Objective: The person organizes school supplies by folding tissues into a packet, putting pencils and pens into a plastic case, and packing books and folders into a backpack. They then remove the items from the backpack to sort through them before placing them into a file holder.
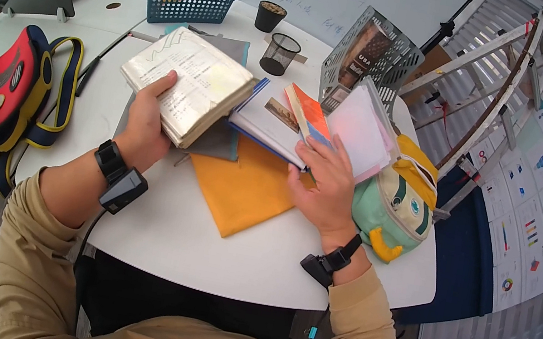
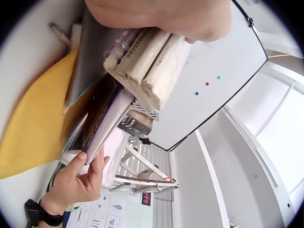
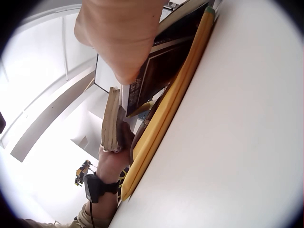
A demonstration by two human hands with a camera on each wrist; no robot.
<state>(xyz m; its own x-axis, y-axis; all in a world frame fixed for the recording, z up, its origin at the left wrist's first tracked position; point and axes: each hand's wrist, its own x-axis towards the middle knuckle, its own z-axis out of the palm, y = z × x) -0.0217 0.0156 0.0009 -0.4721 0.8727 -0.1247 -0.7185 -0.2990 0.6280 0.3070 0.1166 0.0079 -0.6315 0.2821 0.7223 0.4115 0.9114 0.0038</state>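
My left hand [image 1: 147,120] grips a stack of worn, cream-coloured books [image 1: 189,82], thumb on the top cover; the left wrist view shows their page edges [image 2: 159,71]. With my right hand [image 1: 326,183] I hold a blue-edged book [image 1: 272,122], and a smaller orange and blue booklet [image 1: 309,114] lies on it under my fingers. The blue-edged book's corner meets the stack's right side. Beneath them are a grey folder [image 1: 222,140] and a yellow pouch [image 1: 238,193]. Pink and white papers [image 1: 363,131] stand just right of my right hand.
A red bag [image 1: 6,90] lies at the left. At the back are a teal basket [image 1: 188,2], a black pot [image 1: 270,17] and a mesh cup [image 1: 280,55]. A grey crate [image 1: 395,64] stands back right, with a green and yellow bag [image 1: 392,205] in front.
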